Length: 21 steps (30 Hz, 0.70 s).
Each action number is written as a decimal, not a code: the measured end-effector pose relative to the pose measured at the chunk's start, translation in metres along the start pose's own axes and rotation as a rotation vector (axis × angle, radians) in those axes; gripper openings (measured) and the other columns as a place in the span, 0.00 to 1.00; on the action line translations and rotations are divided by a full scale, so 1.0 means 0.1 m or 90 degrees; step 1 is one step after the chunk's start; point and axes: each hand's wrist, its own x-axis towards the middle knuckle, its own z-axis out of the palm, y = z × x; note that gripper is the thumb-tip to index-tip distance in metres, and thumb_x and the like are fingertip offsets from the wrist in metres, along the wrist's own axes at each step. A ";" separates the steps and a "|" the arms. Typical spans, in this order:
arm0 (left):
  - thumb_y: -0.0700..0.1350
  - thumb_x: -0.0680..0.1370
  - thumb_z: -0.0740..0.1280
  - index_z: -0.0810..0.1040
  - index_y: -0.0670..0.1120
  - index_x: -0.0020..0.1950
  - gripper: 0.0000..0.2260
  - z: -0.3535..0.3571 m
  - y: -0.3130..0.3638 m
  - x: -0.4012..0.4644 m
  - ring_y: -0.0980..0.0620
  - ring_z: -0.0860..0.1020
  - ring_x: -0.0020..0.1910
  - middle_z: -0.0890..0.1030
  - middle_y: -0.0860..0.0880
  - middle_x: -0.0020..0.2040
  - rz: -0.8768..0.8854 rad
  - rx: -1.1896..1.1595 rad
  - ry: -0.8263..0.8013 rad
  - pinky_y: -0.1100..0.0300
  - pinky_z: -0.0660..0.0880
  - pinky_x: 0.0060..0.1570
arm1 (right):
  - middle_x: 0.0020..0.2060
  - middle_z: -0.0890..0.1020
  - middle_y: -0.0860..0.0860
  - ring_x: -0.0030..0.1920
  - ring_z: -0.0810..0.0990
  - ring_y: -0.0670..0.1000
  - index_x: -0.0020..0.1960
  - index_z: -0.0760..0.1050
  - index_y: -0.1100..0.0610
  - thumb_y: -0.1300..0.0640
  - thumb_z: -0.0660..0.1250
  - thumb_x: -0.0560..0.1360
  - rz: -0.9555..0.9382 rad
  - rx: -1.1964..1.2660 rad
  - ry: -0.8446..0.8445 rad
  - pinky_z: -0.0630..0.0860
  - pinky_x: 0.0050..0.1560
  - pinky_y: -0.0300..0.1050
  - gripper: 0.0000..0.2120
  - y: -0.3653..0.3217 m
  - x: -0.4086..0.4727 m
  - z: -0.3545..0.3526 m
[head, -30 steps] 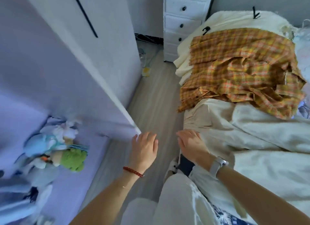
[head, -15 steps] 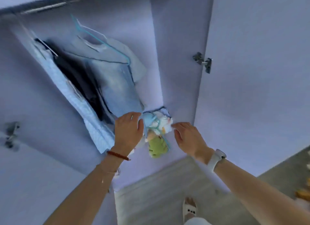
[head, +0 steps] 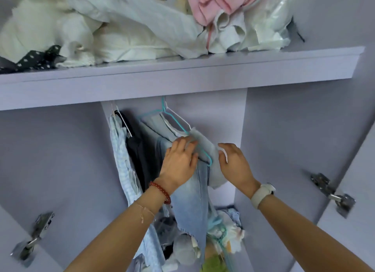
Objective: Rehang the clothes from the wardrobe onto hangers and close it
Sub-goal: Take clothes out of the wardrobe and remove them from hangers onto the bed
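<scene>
The lilac wardrobe (head: 182, 77) stands open in front of me. In its narrow middle bay, light blue jeans (head: 191, 206) hang on a teal hanger (head: 176, 125), with a pale grey garment (head: 209, 148) on a white hanger just behind. My left hand (head: 178, 164) rests on the jeans at the teal hanger's lower bar, fingers bent over the fabric. On the right, my right hand (head: 233, 164) pinches the end of the white hanger beside the grey garment. A dark garment (head: 140, 156) and a pale striped one (head: 121, 160) hang further left.
The shelf above holds a heap of white and pink clothes (head: 142, 22). Soft toys and bundled clothes (head: 219, 237) lie at the bottom of the bay. Open doors stand on both sides, with metal hinges at left (head: 32, 237) and right (head: 332, 192).
My view swung from the bed and floor up into the wardrobe. Both hands rose from the toys at the bottom to the hangers near the rail.
</scene>
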 end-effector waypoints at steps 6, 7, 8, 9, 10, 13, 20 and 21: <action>0.52 0.82 0.48 0.58 0.53 0.74 0.20 0.35 -0.24 0.27 0.51 0.43 0.75 0.51 0.56 0.76 -0.006 0.061 -0.095 0.53 0.52 0.69 | 0.59 0.75 0.58 0.58 0.74 0.57 0.66 0.69 0.59 0.56 0.57 0.79 -0.038 -0.007 -0.096 0.70 0.58 0.48 0.16 -0.05 0.51 0.24; 0.53 0.82 0.48 0.59 0.54 0.73 0.19 0.37 -0.31 0.25 0.51 0.43 0.75 0.52 0.57 0.76 0.002 0.066 -0.091 0.54 0.53 0.69 | 0.58 0.75 0.58 0.57 0.75 0.57 0.65 0.70 0.58 0.56 0.57 0.79 -0.047 -0.012 -0.111 0.71 0.57 0.48 0.16 -0.06 0.54 0.28; 0.52 0.82 0.48 0.62 0.53 0.72 0.19 0.37 -0.37 0.23 0.50 0.45 0.75 0.55 0.56 0.75 0.019 0.068 -0.079 0.54 0.54 0.68 | 0.57 0.76 0.58 0.56 0.75 0.58 0.65 0.70 0.57 0.56 0.56 0.79 -0.054 -0.018 -0.123 0.72 0.56 0.48 0.16 -0.07 0.57 0.31; 0.51 0.82 0.50 0.67 0.51 0.70 0.18 0.34 -0.41 0.21 0.48 0.49 0.75 0.60 0.53 0.74 0.038 0.053 -0.057 0.53 0.57 0.67 | 0.57 0.76 0.58 0.56 0.75 0.58 0.66 0.69 0.56 0.56 0.56 0.79 -0.060 -0.026 -0.129 0.72 0.55 0.49 0.16 -0.08 0.58 0.34; 0.50 0.81 0.53 0.73 0.48 0.65 0.16 0.29 -0.44 0.20 0.47 0.55 0.74 0.67 0.51 0.71 0.053 0.025 -0.030 0.52 0.61 0.65 | 0.58 0.76 0.57 0.56 0.75 0.58 0.66 0.68 0.56 0.56 0.55 0.79 -0.063 -0.038 -0.129 0.72 0.55 0.50 0.16 -0.10 0.60 0.38; 0.49 0.78 0.55 0.80 0.43 0.51 0.16 0.22 -0.55 0.09 0.44 0.67 0.69 0.77 0.47 0.61 0.066 -0.031 0.047 0.50 0.71 0.57 | 0.60 0.75 0.56 0.57 0.75 0.59 0.69 0.65 0.55 0.55 0.53 0.80 -0.054 -0.086 -0.112 0.73 0.56 0.52 0.18 -0.23 0.64 0.48; 0.46 0.77 0.54 0.77 0.40 0.50 0.16 0.17 -0.89 -0.12 0.43 0.68 0.68 0.76 0.43 0.61 0.067 -0.134 0.062 0.48 0.71 0.56 | 0.48 0.81 0.61 0.48 0.78 0.64 0.59 0.70 0.60 0.51 0.51 0.81 -0.025 -0.202 -0.044 0.67 0.41 0.47 0.17 -0.54 0.81 0.71; 0.46 0.77 0.54 0.78 0.39 0.50 0.16 0.16 -0.91 -0.13 0.43 0.68 0.68 0.76 0.43 0.61 0.071 -0.140 0.065 0.47 0.72 0.56 | 0.47 0.81 0.62 0.47 0.78 0.64 0.58 0.71 0.61 0.52 0.50 0.81 -0.024 -0.206 -0.015 0.66 0.40 0.47 0.17 -0.56 0.80 0.72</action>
